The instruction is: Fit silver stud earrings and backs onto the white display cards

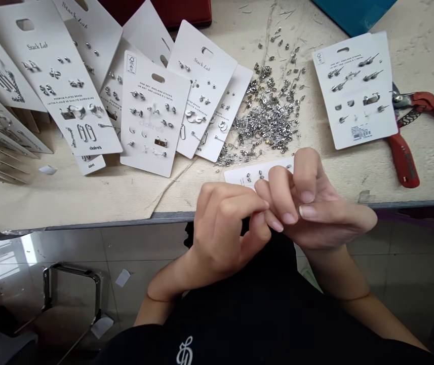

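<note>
Black shirt (pixel 239 314), left hand (pixel 226 228) and right hand (pixel 310 210) close together, both loosely curled, anything pinched in them too small to tell, earring card (pixel 253 170) partly hidden just beyond, small metal pieces (pixel 272 120) heaped behind.

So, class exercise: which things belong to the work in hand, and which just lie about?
Likely in the work:
White rectangular cardboard earring cards
Heap of small silver metal pieces
Perhaps red-handled metal pliers

Likely lying about:
White paper scraps on grey tiled floor
Silver tubular metal frame
</note>
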`<state>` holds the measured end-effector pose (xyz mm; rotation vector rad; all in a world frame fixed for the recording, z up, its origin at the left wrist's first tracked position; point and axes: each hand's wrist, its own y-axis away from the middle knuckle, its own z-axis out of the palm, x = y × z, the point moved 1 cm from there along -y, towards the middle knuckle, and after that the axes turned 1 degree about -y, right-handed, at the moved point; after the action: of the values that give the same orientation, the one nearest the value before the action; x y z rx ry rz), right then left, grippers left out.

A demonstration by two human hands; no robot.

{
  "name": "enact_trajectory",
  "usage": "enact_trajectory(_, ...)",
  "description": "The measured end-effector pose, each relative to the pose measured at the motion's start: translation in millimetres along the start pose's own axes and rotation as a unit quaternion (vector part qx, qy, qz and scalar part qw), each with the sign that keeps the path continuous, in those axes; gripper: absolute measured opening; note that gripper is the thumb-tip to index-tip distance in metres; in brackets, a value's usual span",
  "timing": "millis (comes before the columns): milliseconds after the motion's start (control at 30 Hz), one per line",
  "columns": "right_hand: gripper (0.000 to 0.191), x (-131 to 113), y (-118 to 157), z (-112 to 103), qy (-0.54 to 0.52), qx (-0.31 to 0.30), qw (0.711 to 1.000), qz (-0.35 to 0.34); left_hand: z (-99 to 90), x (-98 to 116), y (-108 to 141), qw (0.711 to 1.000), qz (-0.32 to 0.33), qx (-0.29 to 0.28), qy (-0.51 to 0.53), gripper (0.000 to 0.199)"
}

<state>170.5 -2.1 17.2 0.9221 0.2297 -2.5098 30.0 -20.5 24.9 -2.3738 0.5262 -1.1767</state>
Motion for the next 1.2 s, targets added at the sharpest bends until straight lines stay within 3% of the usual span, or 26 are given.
enact_trajectory(133, 0.023, -9, 0, -10, 0.090, 0.035, 0.995, 0.003, -8.2, -14, 3, 0.998, -0.014, 0.016, -0.053, 0.012)
enact_trajectory(200, 0.021, -16, 2, -18, 0.177, 0.035, 0.980, -0.084, -16.4, -22, 4, 0.996, -0.002, 0.057, -0.073, 0.016)
enact_trajectory(267, 0.015, -24, 8, -27, 0.276, 0.089, 0.942, -0.166, -26.9, -31, 5, 0.992, -0.009, 0.078, -0.099, 0.020)
enact_trajectory(333, 0.012, -31, 16, -34, 0.380, 0.145, 0.894, -0.189, -40.2, -45, 5, 0.985, -0.050, 0.051, -0.157, 0.024)
enact_trajectory(400, 0.013, -38, 26, -37, 0.495, 0.147, 0.835, -0.190, -58.5, -63, 5, 0.973, 0.007, 0.102, -0.205, 0.027)
enact_trajectory(500, 0.035, -43, 37, -39, 0.691, 0.038, 0.711, -0.124, -86.1, -95, 8, 0.965, 0.010, 0.127, -0.229, 0.028)
enact_trajectory(567, 0.053, -42, 40, -40, 0.770, -0.042, 0.633, -0.064, -98.4, -104, 10, 0.955, -0.007, 0.168, -0.245, 0.025)
enact_trajectory(633, 0.064, -40, 39, -41, 0.800, -0.083, 0.593, -0.037, -100.4, -97, 11, 0.951, -0.045, 0.167, -0.258, 0.020)
enact_trajectory(667, 0.067, -39, 37, -42, 0.807, -0.090, 0.583, -0.034, -98.1, -89, 12, 0.946, -0.086, 0.172, -0.263, 0.019)
enact_trajectory(700, 0.067, -38, 35, -43, 0.813, -0.095, 0.574, -0.033, -93.0, -80, 11, 0.948, -0.152, 0.120, -0.252, 0.018)
enact_trajectory(800, 0.063, -36, 31, -43, 0.824, -0.108, 0.555, -0.037, -74.0, -50, 7, 0.966, -0.089, 0.107, -0.216, 0.002)
enact_trajectory(867, 0.061, -36, 29, -43, 0.829, -0.117, 0.546, -0.039, -63.1, -43, 3, 0.967, -0.067, 0.109, -0.221, 0.006)
enact_trajectory(1000, 0.060, -37, 30, -44, 0.837, -0.120, 0.532, -0.051, -60.3, -56, -1, 0.954, -0.127, 0.118, -0.245, 0.009)
enact_trajectory(1100, 0.061, -39, 31, -46, 0.836, -0.108, 0.534, -0.073, -77.0, -75, 2, 0.940, -0.177, 0.133, -0.259, 0.013)
enact_trajectory(1200, 0.063, -43, 30, -43, 0.827, -0.080, 0.550, -0.083, -97.3, -92, 8, 0.941, -0.144, 0.124, -0.281, 0.019)
